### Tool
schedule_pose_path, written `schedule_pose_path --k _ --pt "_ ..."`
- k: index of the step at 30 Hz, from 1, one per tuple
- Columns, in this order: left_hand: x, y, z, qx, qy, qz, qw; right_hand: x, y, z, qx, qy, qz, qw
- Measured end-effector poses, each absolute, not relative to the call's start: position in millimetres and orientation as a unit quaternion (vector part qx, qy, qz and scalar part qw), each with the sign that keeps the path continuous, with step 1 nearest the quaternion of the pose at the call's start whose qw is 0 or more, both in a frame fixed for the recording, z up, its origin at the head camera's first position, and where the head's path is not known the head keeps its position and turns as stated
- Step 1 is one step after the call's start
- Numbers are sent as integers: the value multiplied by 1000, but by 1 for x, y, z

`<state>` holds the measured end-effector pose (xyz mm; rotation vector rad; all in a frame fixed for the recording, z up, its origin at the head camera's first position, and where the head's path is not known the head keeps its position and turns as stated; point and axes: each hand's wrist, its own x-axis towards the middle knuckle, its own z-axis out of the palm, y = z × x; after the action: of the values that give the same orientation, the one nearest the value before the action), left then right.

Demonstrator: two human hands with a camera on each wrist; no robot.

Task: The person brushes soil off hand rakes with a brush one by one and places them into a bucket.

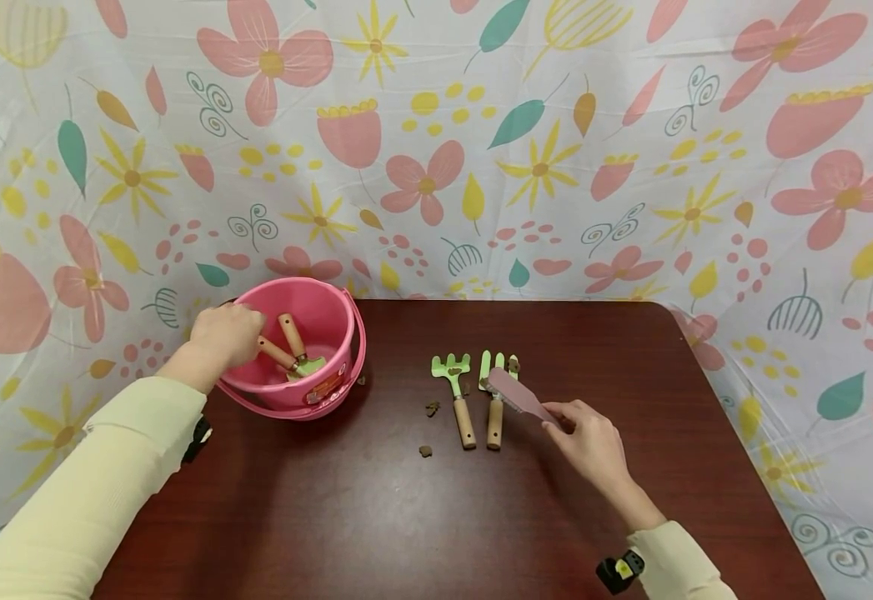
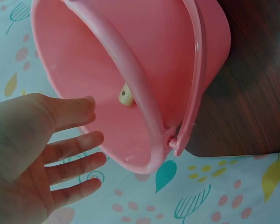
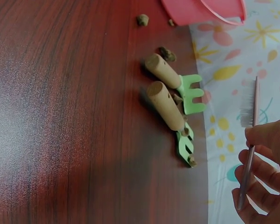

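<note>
I am judging the step in hand to be brushing dirt off garden tools, so I am watching the slim mauve flat-headed brush (image 1: 519, 393) most closely. The right hand (image 1: 592, 437) is pinching its handle, and in the head view its head is hanging over the tines of the light-green fork with the straight wooden handle (image 1: 495, 417). I am not managing to tell for sure whether the pale bristles (image 3: 247, 109) are touching (the right wrist view is suggesting a gap). A brown crumb (image 1: 514, 364) is sitting on that fork, and brown lumps (image 1: 433, 408) are lying on the dark reddish-brown wooden counter (image 1: 594, 358) near the light-green rake with the round wooden handle (image 1: 462, 417).

For a clean result, I am favouring bristles turned down, short light sweeps from neck to tips, and a hand steadying the handle, since a small tool is likely to skid. The left hand (image 1: 226, 333), though, is hanging at the left rim of the glossy pink plastic bucket (image 1: 323, 312), its fingers (image 2: 77, 166) spreading loosely and gripping nothing. Inside, two wooden-handled tools (image 1: 293, 336) are lying.
</note>
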<state>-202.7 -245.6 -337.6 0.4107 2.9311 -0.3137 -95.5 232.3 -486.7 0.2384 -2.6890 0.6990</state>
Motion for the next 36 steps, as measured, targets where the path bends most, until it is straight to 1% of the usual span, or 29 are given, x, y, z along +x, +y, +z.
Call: schedule_pose_path --k 6,13,16,22,28,36 --pt "-200 -243 -340 140 982 -107 67 -95 234 -487 78 -950 247 173" --pt "-202 -238 -337 160 984 -75 10 -95 234 -486 79 -950 247 175" --pt "-204 -233 -334 164 984 -63 2 -96 234 -486 79 -950 246 177" --pt "-203 -217 -330 182 982 -48 -21 -96 235 -487 82 -948 248 180" --pt "-199 -195 -332 230 971 -30 -58 -97 235 -488 84 -947 251 183" --pt "-194 -163 -344 274 959 -34 -72 -97 235 -487 81 -946 255 184"
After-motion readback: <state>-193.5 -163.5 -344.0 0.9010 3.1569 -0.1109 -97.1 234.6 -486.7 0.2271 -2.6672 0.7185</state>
